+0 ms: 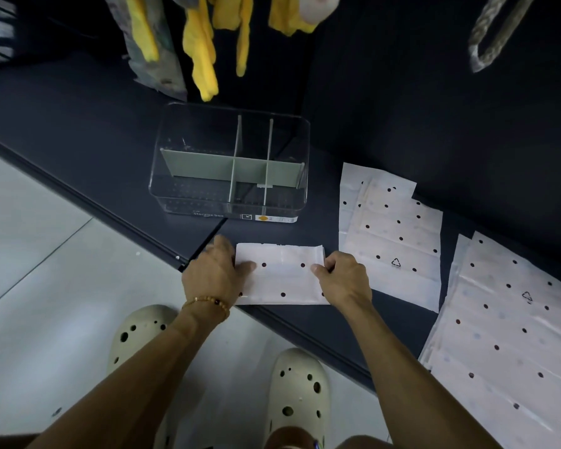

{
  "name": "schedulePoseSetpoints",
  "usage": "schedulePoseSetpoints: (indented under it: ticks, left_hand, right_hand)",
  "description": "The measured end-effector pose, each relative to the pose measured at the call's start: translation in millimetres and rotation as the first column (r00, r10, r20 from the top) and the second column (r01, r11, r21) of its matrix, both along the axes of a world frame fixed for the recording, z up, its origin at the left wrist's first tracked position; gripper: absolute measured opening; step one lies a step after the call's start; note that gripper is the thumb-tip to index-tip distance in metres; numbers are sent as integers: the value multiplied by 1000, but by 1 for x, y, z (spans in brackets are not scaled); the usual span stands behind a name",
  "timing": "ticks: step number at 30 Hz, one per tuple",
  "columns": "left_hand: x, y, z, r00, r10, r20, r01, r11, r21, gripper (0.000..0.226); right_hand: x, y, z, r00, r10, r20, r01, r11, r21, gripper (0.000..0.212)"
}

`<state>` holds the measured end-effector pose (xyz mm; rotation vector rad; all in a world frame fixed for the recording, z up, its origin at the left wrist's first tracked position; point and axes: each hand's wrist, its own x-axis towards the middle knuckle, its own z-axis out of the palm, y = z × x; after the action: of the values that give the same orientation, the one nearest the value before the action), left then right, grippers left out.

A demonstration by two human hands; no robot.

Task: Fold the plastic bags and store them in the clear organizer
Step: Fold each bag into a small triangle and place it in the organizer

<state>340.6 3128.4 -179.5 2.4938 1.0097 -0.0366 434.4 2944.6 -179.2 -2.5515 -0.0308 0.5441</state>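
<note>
On the dark surface, head view: left hand [216,273] presses flat on the folded bag [280,275]; right hand [342,280] pinches its right edge. This white, dark-dotted bag lies just before the clear organizer [230,163], whose compartments appear empty. Two stacks of unfolded bags [392,234] [512,332] remain at right: an early stage, seemingly.
</note>
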Motion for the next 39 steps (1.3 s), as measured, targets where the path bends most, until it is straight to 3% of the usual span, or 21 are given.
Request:
schedulePoseSetpoints:
  ticks: [2, 4, 7, 14, 16, 18, 20, 23, 29, 31, 39]
  left_hand:
    - [-8, -3, 1, 965, -221, 143, 194, 964, 184, 30]
    - [-18, -10, -3, 819, -517, 249, 444, 846, 295, 21]
    - [-29, -19, -16, 676, -704, 220, 662, 710, 240, 27]
    - [-31, -16, -33, 668, -709, 225, 665, 705, 247, 34]
    - [-30, -17, -35, 670, -706, 228, 664, 708, 241, 35]
    - [-30, -17, -35, 676, -704, 218, 666, 710, 227, 36]
    - [-29, -18, -36, 675, -701, 228, 666, 713, 220, 35]
    - [-30, -15, -36, 667, -700, 253, 670, 713, 205, 37]
    - [-27, -7, -32, 673, -710, 205, 696, 703, 149, 38]
    - [-27, -7, -30, 684, -704, 191, 692, 709, 133, 38]
    - [-26, -8, -26, 707, -692, 149, 686, 721, 95, 43]
  right_hand:
    - [-1, 1, 0, 1000, -4, -6, 4, 1000, -2, 22]
    - [-1, 1, 0, 1000, -7, -3, 7, 1000, -4, 22]
    - [-2, 1, 0, 1000, -10, -6, 10, 1000, -7, 22]
    - [-8, 3, 0, 999, -2, 38, 4, 999, -36, 18]
    - [-17, 4, 3, 973, 39, 226, -11, 992, -122, 20]
    - [-32, 9, 4, 851, 225, 474, -134, 966, -219, 33]
    - [-46, 17, -2, 716, 396, 574, -345, 917, -203, 31]
    - [-59, 18, -18, 698, 551, 456, -542, 824, -165, 26]
    - [-41, -38, -22, 653, 579, 488, -491, 815, -308, 25]
    - [-36, -56, -19, 629, 587, 509, -472, 809, -349, 34]
    - [-48, -36, -6, 528, 684, 504, -625, 714, -315, 28]
